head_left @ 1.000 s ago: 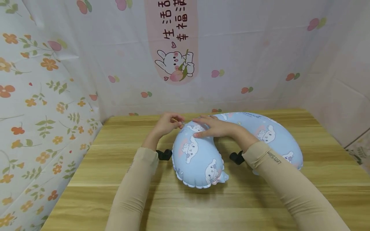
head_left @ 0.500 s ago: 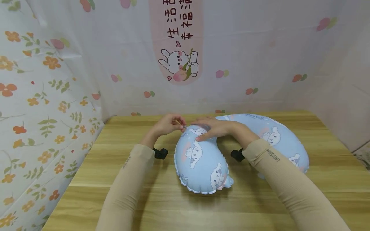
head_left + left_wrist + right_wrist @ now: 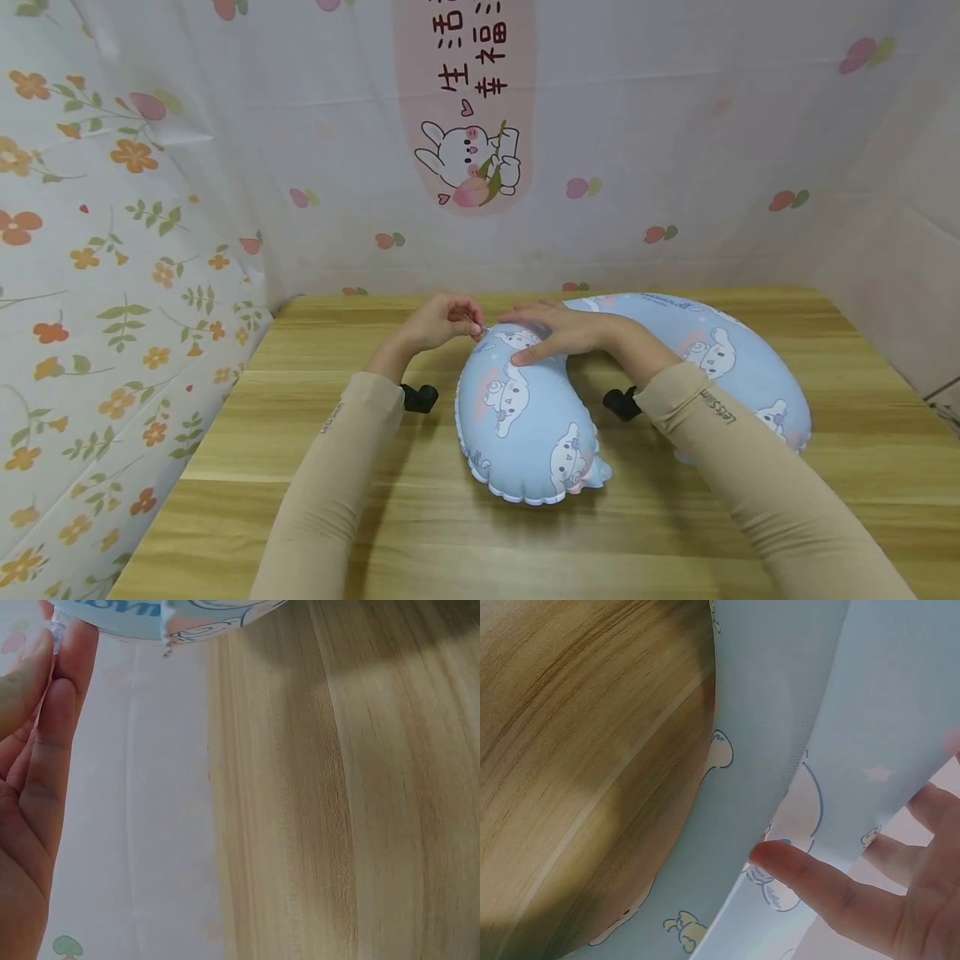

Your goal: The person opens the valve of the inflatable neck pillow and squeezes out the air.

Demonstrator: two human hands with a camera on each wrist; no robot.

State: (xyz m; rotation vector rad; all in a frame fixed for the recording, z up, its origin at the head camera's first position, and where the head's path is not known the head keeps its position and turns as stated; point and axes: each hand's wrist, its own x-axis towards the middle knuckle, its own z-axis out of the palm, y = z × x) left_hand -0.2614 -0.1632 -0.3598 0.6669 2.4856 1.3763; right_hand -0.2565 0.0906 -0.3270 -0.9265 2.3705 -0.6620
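Observation:
A light-blue inflatable neck pillow [image 3: 510,417] with white cartoon-dog prints lies curved on the table, puffed up with air. My left hand [image 3: 448,321] is at the top of its left arm. Thumb and fingertips pinch a small clear air valve [image 3: 57,631] at the pillow's edge, seen close in the left wrist view. Spread across the top of the same arm, my right hand [image 3: 562,329] rests on the pillow. In the right wrist view its thumb [image 3: 780,859] presses near a seam, while the other fingers reach toward the far side, partly hidden.
The wood-grain table [image 3: 420,533] ends at a white printed cloth [image 3: 330,150] behind and a flowered cloth [image 3: 112,333] on the left. Black wrist mounts [image 3: 420,398] show beneath the sleeves.
The pillow and both hands sit slightly further right and lower in view than a second ago. The left fingers have closed in tighter at the valve; the right hand stays on the pillow.

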